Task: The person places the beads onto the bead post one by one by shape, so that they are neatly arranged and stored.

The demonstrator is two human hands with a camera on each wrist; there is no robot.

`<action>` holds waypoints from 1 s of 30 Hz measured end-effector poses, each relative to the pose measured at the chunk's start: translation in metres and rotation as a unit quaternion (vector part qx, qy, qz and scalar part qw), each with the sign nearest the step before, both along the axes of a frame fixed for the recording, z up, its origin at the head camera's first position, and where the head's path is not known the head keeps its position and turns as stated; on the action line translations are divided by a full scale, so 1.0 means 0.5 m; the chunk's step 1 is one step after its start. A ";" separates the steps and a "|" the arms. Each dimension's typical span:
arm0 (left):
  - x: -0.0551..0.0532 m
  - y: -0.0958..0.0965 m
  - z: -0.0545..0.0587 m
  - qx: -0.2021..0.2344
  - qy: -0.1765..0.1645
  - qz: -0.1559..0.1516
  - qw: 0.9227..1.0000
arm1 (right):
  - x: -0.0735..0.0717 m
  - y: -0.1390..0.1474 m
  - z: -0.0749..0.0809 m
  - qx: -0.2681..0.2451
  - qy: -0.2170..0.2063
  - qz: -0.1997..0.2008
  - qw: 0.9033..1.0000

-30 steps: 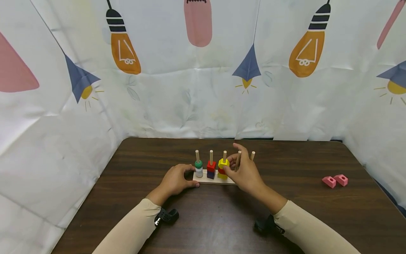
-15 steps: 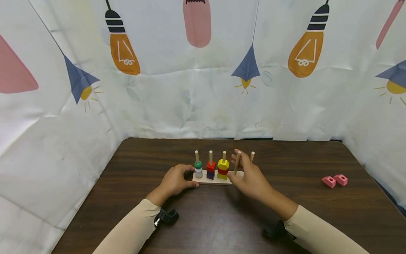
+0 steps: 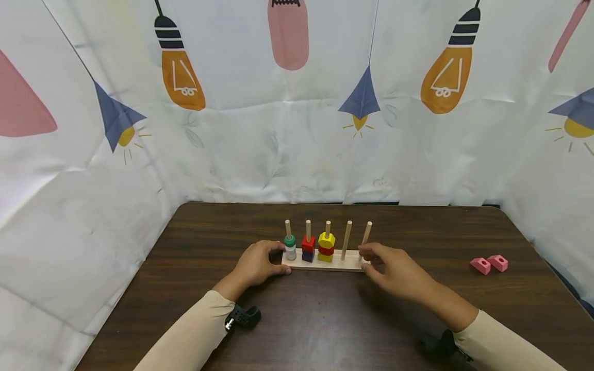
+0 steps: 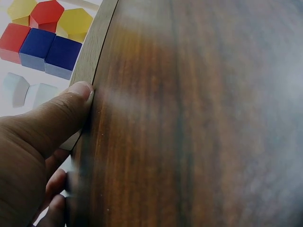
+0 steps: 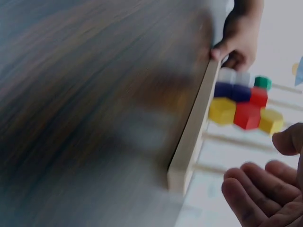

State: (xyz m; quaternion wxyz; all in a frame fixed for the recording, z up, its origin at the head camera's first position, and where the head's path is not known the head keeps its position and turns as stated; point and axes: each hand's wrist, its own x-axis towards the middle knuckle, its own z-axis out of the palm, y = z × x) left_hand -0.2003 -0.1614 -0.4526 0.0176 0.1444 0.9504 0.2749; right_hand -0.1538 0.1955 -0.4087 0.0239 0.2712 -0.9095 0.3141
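Note:
A wooden peg board (image 3: pixel 341 265) with upright pegs stands near the table's far side. My left hand (image 3: pixel 255 264) grips its left end, thumb (image 4: pixel 78 97) pressed on the front edge. The first peg carries white pieces (image 3: pixel 291 252) under a green one (image 3: pixel 290 240). Dark blue pieces (image 3: pixel 308 255) sit below a red block (image 3: pixel 308 243) on the second. On the third, a red piece (image 3: pixel 326 251) lies between two yellow ones (image 3: pixel 327 240). Two bare pegs (image 3: pixel 346 240) rise at the right. Fingers loosely bent, my right hand (image 3: pixel 399 270) hovers at the board's right end, holding nothing.
Two pink blocks (image 3: pixel 481 265) with holes lie on the dark wooden table (image 3: pixel 297 319), to the right of the right hand. A white printed curtain (image 3: pixel 287 144) hangs behind and beside the table.
My right hand has moved away from the yellow piece on the third peg, rightward past the bare pegs to the board's right end. My left hand has kept its grip.

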 end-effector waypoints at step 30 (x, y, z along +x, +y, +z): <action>0.002 -0.001 0.002 -0.003 0.002 -0.003 1.000 | 0.023 0.346 -0.034 0.104 0.026 -0.205 0.973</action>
